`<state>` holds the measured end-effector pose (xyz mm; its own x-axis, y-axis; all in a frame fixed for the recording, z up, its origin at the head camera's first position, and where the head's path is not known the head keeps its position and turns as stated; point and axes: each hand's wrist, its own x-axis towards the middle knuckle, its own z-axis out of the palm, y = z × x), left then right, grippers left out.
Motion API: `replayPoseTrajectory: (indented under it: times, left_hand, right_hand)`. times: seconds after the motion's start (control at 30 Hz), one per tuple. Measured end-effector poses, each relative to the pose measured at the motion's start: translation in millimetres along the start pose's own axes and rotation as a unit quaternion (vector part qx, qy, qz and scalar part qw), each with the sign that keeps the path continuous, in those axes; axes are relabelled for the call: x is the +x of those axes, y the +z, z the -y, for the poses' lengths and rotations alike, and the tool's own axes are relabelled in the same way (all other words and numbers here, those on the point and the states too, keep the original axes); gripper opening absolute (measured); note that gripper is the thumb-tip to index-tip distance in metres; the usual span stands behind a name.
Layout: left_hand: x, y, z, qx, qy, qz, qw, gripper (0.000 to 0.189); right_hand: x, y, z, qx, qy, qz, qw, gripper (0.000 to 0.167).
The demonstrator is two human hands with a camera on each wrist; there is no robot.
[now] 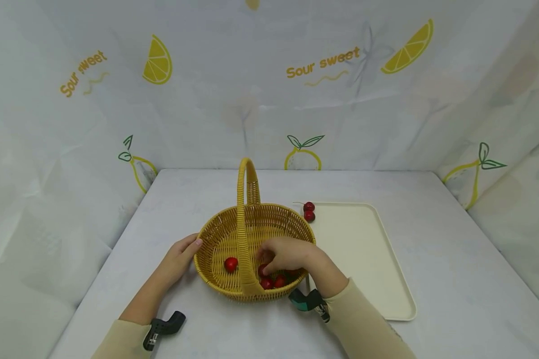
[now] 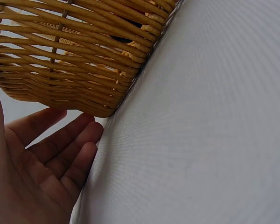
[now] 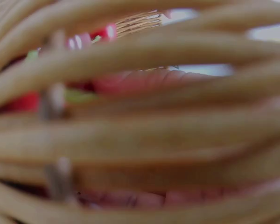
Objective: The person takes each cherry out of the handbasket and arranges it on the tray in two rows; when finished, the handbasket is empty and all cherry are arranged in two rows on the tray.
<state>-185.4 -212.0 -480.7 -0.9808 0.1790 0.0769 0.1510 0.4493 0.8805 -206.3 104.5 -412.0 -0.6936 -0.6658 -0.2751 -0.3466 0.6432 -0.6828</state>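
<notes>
A yellow-brown wicker basket (image 1: pixel 248 294) with a tall arched handle stands on the table. My left hand (image 1: pixel 179 257) holds its left side, thumb at the rim and fingertips against the outer wall (image 2: pixel 60 84). Inside the basket, my right hand (image 1: pixel 287 253) reaches down with thumb and fingers around a dark red cherry (image 1: pixel 263 270). Near it lie more red fruits (image 1: pixel 280 281), partly under the hand. Another red fruit (image 1: pixel 231 264) lies left of the handle. Basket weave hides most of the right hand in the right wrist view, where bits of red and green show.
To the right of the basket lies a cream tray (image 1: pixel 359 249). Two dark cherries (image 1: pixel 309 215), one with a stem, sit at its far left corner. A white cloth printed with lemons (image 1: pixel 269 99) hangs behind the table (image 1: pixel 197 189).
</notes>
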Motion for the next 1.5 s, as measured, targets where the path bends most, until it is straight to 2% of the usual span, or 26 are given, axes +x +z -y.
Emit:
replayPoseTrajectory:
  times: [0.13,0.23,0.5,0.73,1.03,1.23,1.5]
  left_hand:
    - [0.6,0.4,1.8,0.005,-0.001,-0.002,1.0000,0.051]
    - [0.9,0.4,2.3,0.009,0.000,-0.004,0.9999,0.051]
    - [0.4,0.2,0.7,0.007,-0.005,-0.002,1.0000,0.051]
    - [0.4,0.0,-0.7,0.004,-0.008,0.001,1.0000,0.050]
    - [0.1,0.2,-0.5,0.001,-0.006,-0.001,1.0000,0.049]
    - [0.2,0.1,-0.4,-0.002,-0.002,0.000,1.0000,0.049]
    - [0.5,0.4,1.9,0.001,0.007,-0.002,1.0000,0.048]
  right_hand:
    - [0.0,3,0,-0.012,0.031,-0.008,0.9994,0.024]
    - [0.7,4,0,-0.033,0.038,-0.013,0.9987,0.022]
    - [3.0,2,0,-0.050,0.007,-0.036,0.9981,0.023]
    - [-1.1,-8,5,-0.035,-0.021,-0.102,0.9939,0.028]
    - [-12.7,-22,14,0.061,-0.037,-0.171,0.9828,0.022]
    - [-19.7,-30,14,0.122,-0.069,-0.183,0.9731,0.023]
    - [-30.1,-40,11,0.208,-0.078,-0.197,0.9551,0.033]
